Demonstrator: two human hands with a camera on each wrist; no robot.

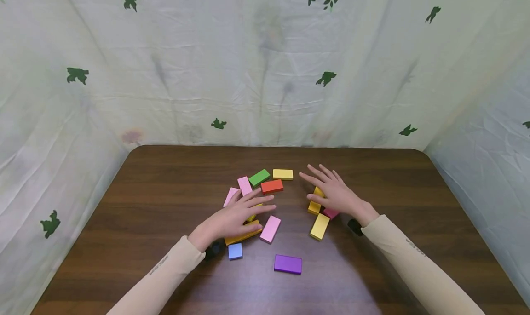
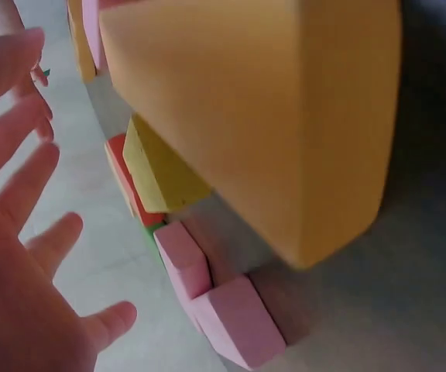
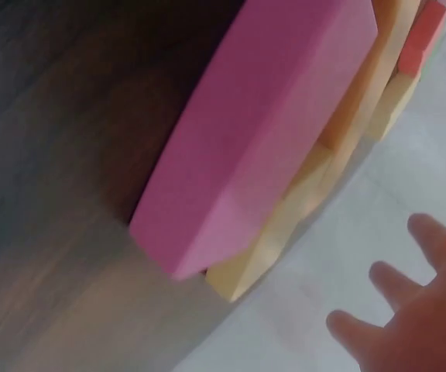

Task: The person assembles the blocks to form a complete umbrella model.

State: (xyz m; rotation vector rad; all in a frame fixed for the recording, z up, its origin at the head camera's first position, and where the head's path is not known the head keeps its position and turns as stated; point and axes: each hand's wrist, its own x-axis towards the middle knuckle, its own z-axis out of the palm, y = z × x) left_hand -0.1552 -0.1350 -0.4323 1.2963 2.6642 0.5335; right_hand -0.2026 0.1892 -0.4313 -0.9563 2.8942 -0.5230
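In the head view my left hand (image 1: 232, 218), fingers spread, hovers over an orange block (image 1: 243, 234) and a mostly covered yellow one. A blue block (image 1: 235, 251) lies just below it, a light pink block (image 1: 270, 229) to its right. Nothing is gripped in the left wrist view, where the hand (image 2: 22, 248) appears apart from the large orange block (image 2: 238, 101). My right hand (image 1: 334, 194), also spread and holding nothing, is over an orange block (image 1: 314, 207) and a partly hidden magenta block (image 1: 330, 213). A pale yellow block (image 1: 320, 226) lies below that hand.
Toward the back of the brown wooden table (image 1: 174, 168) lie a green block (image 1: 259, 177), a red block (image 1: 272, 186), a yellow block (image 1: 283, 174) and two pink ones. A purple block (image 1: 287, 264) lies nearest the front. Pale curtains (image 1: 248, 76) surround the table's back and sides.
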